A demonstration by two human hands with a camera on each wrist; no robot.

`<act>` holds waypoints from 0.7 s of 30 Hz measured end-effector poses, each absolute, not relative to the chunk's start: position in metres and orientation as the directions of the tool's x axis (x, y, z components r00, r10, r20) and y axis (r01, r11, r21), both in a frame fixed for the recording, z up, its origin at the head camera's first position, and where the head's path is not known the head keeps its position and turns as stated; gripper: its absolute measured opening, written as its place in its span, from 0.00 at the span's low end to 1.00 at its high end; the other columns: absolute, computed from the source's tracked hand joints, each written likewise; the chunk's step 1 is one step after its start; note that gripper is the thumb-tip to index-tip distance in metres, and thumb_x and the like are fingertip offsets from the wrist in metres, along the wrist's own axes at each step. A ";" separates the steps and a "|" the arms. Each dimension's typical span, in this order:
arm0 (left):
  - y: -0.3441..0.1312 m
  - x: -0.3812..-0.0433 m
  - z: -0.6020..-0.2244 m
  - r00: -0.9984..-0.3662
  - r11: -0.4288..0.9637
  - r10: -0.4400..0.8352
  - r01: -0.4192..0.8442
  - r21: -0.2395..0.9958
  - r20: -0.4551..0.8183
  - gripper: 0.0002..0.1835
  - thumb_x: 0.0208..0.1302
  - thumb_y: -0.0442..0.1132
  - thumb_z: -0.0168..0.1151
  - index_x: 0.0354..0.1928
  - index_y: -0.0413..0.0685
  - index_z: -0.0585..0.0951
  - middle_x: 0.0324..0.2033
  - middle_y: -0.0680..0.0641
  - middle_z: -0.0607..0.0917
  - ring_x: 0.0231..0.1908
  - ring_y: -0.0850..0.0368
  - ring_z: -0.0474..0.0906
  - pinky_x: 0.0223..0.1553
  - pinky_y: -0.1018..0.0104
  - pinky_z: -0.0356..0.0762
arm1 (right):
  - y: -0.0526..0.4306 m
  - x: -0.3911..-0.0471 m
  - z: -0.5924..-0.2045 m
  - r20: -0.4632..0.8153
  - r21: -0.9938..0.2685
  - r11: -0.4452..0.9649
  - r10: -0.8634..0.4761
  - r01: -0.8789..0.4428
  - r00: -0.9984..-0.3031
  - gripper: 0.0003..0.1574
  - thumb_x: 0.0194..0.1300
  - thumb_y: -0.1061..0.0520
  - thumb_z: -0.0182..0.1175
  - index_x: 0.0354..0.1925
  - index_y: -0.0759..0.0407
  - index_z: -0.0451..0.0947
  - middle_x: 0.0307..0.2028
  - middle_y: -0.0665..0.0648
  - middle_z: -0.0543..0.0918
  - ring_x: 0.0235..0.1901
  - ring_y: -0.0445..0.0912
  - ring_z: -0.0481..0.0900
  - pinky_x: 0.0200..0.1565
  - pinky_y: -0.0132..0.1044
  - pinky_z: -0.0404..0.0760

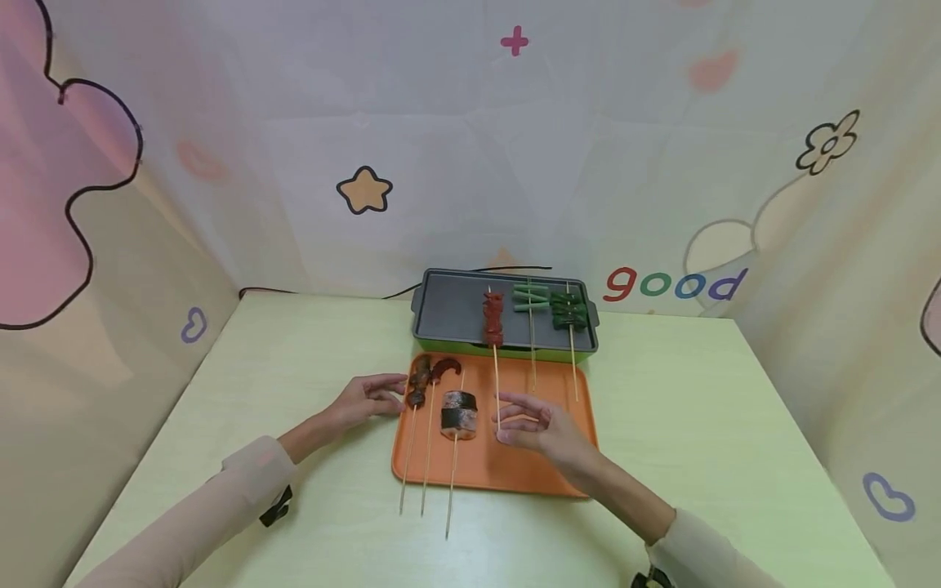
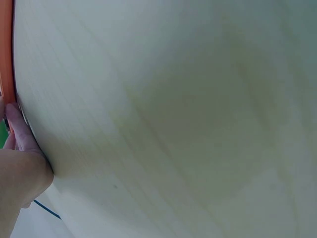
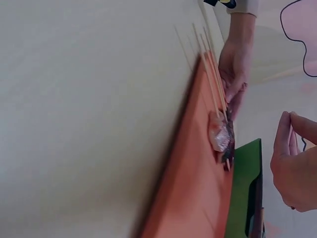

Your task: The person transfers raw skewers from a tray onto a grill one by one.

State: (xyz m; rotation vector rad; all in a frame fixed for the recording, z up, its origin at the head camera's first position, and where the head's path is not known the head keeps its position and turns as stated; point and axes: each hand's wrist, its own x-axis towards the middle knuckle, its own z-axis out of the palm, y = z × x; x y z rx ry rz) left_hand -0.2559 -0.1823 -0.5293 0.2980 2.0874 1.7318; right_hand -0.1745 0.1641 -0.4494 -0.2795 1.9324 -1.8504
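Note:
My right hand (image 1: 547,429) pinches the lower stick of a skewer of red meat-like pieces (image 1: 493,320) between thumb and fingers. Its red pieces overlap the dark griddle (image 1: 452,306) in the head view. The left hand (image 1: 365,400) touches the left edge of the orange tray (image 1: 515,472), fingers extended beside a skewer of dark brown pieces (image 1: 417,398). Next to that lie a skewer with a curled dark red piece (image 1: 446,367) and one with a pale, black-banded piece (image 1: 459,415). In the right wrist view, the pinching right hand (image 3: 296,166) appears at the right.
A skewer of green stalks (image 1: 531,297) and one of leafy greens (image 1: 568,311) rest on the griddle's right half, sticks jutting over the tray. The griddle's green base (image 3: 243,186) stands right behind the tray. A black cord (image 1: 400,291) runs along the table's back edge.

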 end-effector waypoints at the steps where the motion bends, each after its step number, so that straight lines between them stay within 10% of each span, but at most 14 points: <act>1: -0.184 -0.255 -0.529 -0.894 0.206 0.412 -0.095 0.974 -0.175 0.31 0.69 0.29 0.63 0.72 0.31 0.68 0.60 0.30 0.79 0.41 0.70 0.85 0.46 0.73 0.83 | 0.161 -0.179 -0.446 -0.180 -0.984 0.087 -0.433 0.158 -0.883 0.41 0.68 0.62 0.66 0.75 0.66 0.63 0.52 0.56 0.82 0.52 0.44 0.85 0.57 0.35 0.84; 7: -0.190 -0.254 -0.529 -0.896 0.212 0.410 -0.090 0.973 -0.172 0.31 0.69 0.29 0.62 0.72 0.30 0.67 0.57 0.34 0.82 0.41 0.70 0.85 0.45 0.74 0.83 | 0.153 -0.208 -0.430 -0.190 -0.979 0.150 -0.398 0.141 -0.897 0.37 0.70 0.62 0.64 0.74 0.63 0.66 0.57 0.67 0.79 0.50 0.42 0.85 0.61 0.43 0.82; 21: -0.180 -0.256 -0.526 -0.890 0.233 0.414 -0.097 0.968 -0.189 0.31 0.69 0.29 0.62 0.72 0.31 0.68 0.61 0.29 0.79 0.42 0.71 0.84 0.47 0.74 0.82 | 0.156 -0.244 -0.426 -0.315 -0.949 0.105 -0.347 0.297 -0.883 0.37 0.71 0.68 0.60 0.74 0.72 0.61 0.47 0.52 0.84 0.43 0.36 0.86 0.65 0.46 0.79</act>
